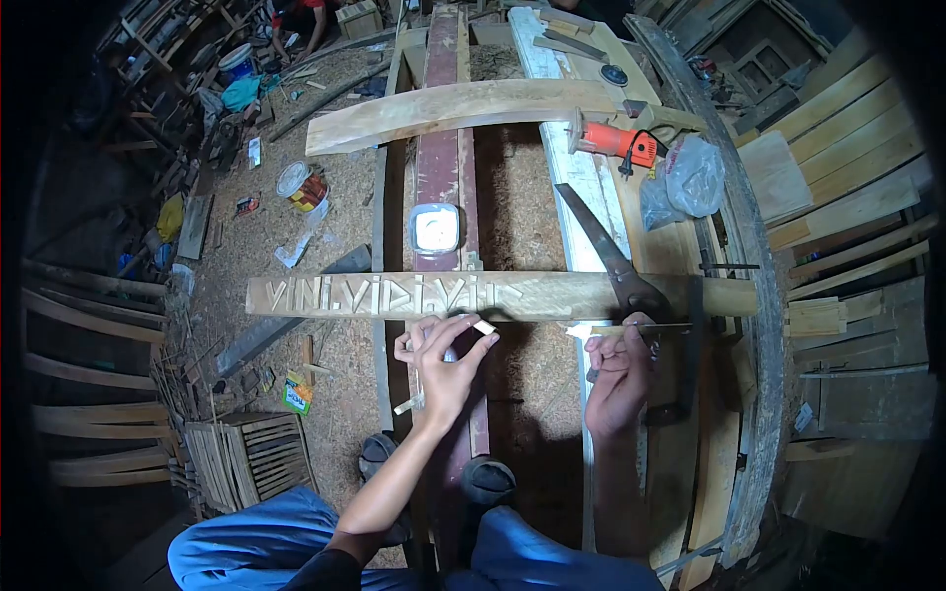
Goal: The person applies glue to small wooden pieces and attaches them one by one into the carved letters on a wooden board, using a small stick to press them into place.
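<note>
Between the thumb and forefinger of my left hand is a small pale wood piece, just below the lettered board. My right hand is closed round a thin stick, whose left tip carries something white. The long wooden board lies crosswise, with raised wooden letters reading roughly "VINI.VIDI.VI" and a further partial letter. Behind it stands a square tub of white paste. A handsaw rests across the board near my right hand, its dark handle towards me.
An orange power tool with a black plug and a clear plastic bag lie at the back right. A curved plank spans the beams. On the shavings-covered floor stand a paint bucket and a slatted crate. Another person is far left.
</note>
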A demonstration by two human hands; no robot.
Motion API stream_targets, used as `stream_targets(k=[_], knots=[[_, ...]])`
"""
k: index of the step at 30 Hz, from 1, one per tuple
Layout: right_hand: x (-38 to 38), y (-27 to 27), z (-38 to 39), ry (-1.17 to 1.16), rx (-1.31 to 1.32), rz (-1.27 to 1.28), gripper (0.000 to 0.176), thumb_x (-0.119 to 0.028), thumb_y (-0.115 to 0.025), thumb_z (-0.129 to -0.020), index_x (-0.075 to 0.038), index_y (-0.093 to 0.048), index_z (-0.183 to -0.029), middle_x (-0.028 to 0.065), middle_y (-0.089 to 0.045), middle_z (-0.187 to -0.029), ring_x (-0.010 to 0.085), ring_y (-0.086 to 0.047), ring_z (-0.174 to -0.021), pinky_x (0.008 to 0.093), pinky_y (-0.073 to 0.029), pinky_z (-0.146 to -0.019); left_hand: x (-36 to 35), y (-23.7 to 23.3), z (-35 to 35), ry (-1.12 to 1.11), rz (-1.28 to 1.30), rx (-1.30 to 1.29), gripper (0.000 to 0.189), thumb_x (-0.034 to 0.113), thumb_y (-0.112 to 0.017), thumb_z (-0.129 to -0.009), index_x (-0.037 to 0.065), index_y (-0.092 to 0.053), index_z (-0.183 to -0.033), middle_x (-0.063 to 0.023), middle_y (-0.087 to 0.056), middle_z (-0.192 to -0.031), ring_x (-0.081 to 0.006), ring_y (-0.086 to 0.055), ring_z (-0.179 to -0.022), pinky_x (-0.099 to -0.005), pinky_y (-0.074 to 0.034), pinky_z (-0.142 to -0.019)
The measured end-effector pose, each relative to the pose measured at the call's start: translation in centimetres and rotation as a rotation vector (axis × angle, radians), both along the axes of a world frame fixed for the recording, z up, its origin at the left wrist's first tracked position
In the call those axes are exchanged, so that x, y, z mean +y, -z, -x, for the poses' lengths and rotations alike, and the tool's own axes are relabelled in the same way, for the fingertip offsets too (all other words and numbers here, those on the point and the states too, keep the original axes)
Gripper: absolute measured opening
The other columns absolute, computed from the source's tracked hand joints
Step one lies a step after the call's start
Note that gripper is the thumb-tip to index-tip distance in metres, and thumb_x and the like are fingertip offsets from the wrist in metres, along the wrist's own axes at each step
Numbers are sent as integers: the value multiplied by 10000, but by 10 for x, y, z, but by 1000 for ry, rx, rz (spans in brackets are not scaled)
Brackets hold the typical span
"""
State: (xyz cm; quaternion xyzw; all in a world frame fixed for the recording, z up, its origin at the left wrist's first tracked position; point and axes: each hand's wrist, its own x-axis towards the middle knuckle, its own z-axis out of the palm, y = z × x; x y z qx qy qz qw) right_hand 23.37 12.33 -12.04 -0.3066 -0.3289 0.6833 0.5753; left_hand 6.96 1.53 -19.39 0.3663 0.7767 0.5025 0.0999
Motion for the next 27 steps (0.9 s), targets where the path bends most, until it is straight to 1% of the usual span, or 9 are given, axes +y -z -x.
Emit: stream_targets(k=[3,6,10,11,15,17,20,24,27], knots=[[2,8,2,-9,2,25,144,-101,-561,-1004,-8,-589,-1112,64,-578,-707,174,-579,-627,321,-471,-622,8,17,-9,-170,159,215,451,374,-928,-672,165,-782,-1044,1,-696,-949,-176,-528,-1083,-458,-197,-1055],[5,16,3,11,-32,84,129,-81,-548,-1003,-5,-587,-1100,64,-567,-703,172,-567,-617,327,-481,-635,23,30,-22,-227,189,260,448,377,-923,-680,165,-772,-1044,8,-699,-967,-180,-529,-1088,-471,-193,-1057],[7,24,9,12,-67,94,125,-61,-530,-1000,8,-582,-1090,59,-546,-695,162,-548,-606,333,-496,-659,37,49,-32,-277,200,247,425,371,-910,-702,167,-755,-1041,19,-716,-1038,-252,-527,-1111,-494,-198,-1052],[7,26,10,18,-82,108,127,-59,-524,-1000,13,-579,-1090,58,-540,-694,159,-543,-604,335,-499,-667,38,49,-34,-268,198,225,403,361,-895,-727,158,-752,-1044,16,-721,-1063,-280,-522,-1116,-498,-208,-1053],[9,30,11,16,-141,108,137,-61,-519,-1004,20,-572,-1101,54,-536,-698,153,-537,-606,331,-502,-674,39,62,-32,-210,202,205,380,326,-887,-746,141,-749,-1048,9,-719,-1064,-283,-521,-1117,-484,-249,-1045],[10,33,11,28,-158,128,137,-59,-514,-1005,24,-566,-1102,52,-533,-702,150,-538,-616,331,-506,-683,40,60,-32,-196,228,262,356,279,-885,-757,125,-748,-1049,-12,-727,-1051,-287,-522,-1106,-459,-300,-1024],[12,33,14,27,-171,168,133,-57,-515,-1004,27,-564,-1095,50,-528,-702,150,-543,-627,326,-505,-680,43,72,-28,-190,187,115,338,280,-884,-760,132,-757,-1035,-7,-742,-1043,-282,-518,-1102,-450,-300,-1022],[13,41,19,41,-158,156,133,-64,-522,-1002,24,-562,-1092,49,-534,-706,151,-551,-631,314,-494,-661,47,82,-33,-266,179,149,290,313,-872,-772,152,-775,-993,26,-755,-1048,-269,-511,-1101,-497,-249,-1037],[14,45,20,30,-171,150,135,-71,-532,-998,23,-565,-1088,50,-548,-711,154,-558,-633,304,-484,-643,49,79,-41,-355,264,172,254,348,-864,-775,174,-789,-945,68,-756,-1070,-267,-505,-1107,-540,-208,-1032]])
